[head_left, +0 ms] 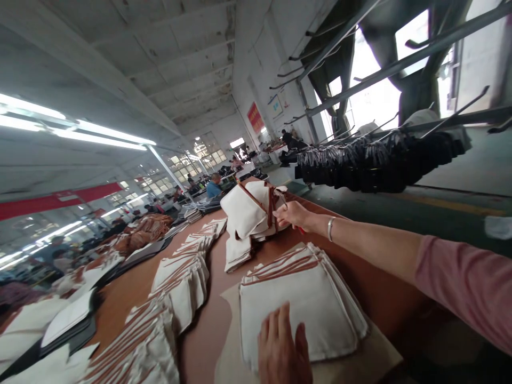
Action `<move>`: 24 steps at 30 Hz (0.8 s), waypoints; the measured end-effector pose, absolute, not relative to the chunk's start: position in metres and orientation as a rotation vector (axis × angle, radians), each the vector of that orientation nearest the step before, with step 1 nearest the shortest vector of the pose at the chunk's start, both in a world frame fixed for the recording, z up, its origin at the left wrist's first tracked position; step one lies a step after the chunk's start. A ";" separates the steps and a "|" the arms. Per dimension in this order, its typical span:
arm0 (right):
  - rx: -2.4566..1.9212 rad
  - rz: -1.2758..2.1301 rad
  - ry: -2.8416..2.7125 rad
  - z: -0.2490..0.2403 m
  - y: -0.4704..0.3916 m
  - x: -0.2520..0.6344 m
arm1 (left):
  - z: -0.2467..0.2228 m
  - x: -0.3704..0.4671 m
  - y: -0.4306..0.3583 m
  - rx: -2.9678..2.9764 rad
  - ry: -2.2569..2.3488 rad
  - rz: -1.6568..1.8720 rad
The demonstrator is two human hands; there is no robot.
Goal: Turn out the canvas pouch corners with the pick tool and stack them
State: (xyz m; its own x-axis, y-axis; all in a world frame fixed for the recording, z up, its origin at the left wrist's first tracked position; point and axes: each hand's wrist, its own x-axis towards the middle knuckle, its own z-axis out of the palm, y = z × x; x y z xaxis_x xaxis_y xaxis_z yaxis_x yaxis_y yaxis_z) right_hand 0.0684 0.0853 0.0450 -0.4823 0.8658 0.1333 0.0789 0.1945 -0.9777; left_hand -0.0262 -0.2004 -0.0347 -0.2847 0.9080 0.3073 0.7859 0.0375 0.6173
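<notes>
My left hand (283,346) rests with fingers stretched on the top piece of a stack of off-white fabric panels (298,306) with brown strips along their far edge. My right hand (294,214) reaches forward, closed, beside a tied bundle of off-white panels (246,208) with brown straps around it. Below that hand a small red part shows and a thin dark tip sticks out above, like red-handled scissors (301,230); most of it is hidden by the fingers. The near stack lies on a beige sheet (228,341) on the brown tabletop (202,320).
Overlapping rows of off-white pieces with brown strips (180,288) run along the left. Farther left lie dark and white panels (68,320) and a brown heap (144,232). On the right a metal rack (400,69) holds hanging black pieces (372,165). People sit farther back.
</notes>
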 end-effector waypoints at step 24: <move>-0.781 1.502 -2.093 -0.057 0.020 0.108 | -0.068 -0.010 -0.143 1.933 2.045 0.578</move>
